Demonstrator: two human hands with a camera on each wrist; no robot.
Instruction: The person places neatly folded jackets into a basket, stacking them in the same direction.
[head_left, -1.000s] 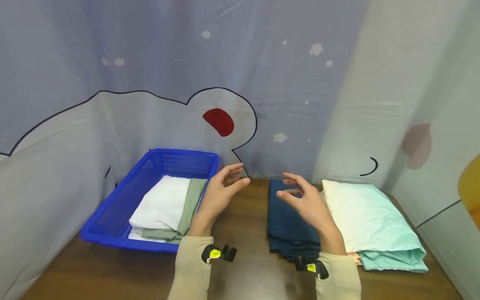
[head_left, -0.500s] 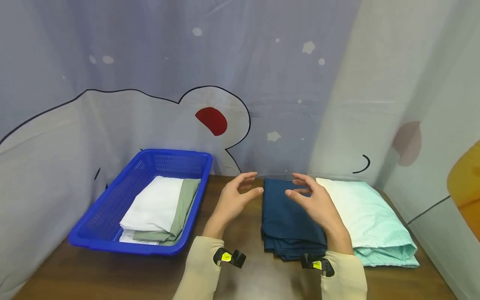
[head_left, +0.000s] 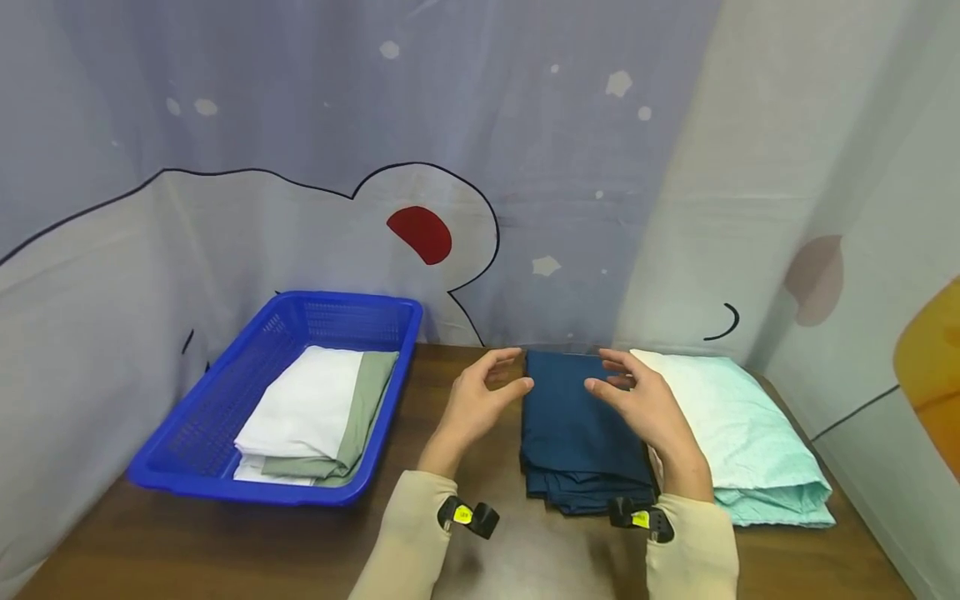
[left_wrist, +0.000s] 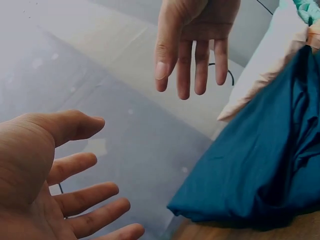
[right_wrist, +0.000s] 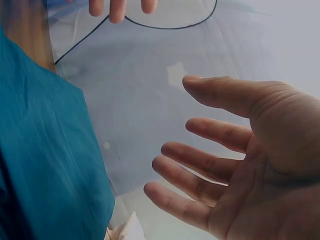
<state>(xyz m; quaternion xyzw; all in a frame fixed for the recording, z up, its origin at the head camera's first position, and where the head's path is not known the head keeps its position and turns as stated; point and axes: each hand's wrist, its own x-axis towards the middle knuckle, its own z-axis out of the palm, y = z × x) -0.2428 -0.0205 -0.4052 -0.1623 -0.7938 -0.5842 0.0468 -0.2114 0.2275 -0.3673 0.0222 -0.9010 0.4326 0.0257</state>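
Note:
A folded dark blue cloth (head_left: 573, 417) lies on the table between and below my two hands. My left hand (head_left: 474, 404) hovers at its left edge, fingers apart and holding nothing. Over its right side is my right hand (head_left: 654, 408), its fingers spread and relaxed, palm turned toward the left. The left wrist view shows both palms facing each other across a gap, with the blue cloth (left_wrist: 250, 165) below them. In the right wrist view the same cloth (right_wrist: 50, 135) appears at the left, apart from the fingers. Part of its right side is hidden behind my right hand.
A blue plastic basket (head_left: 187, 417) at the left holds folded white and green cloth (head_left: 307, 408). To the right of the dark blue cloth lies a folded pale mint cloth (head_left: 750, 442). A printed curtain (head_left: 555, 167) hangs behind the wooden table (head_left: 517, 550).
My left hand has moved right, away from the basket to the blue cloth's left edge. My right hand has shifted slightly right. The view has turned a little; the cloths lie as before.

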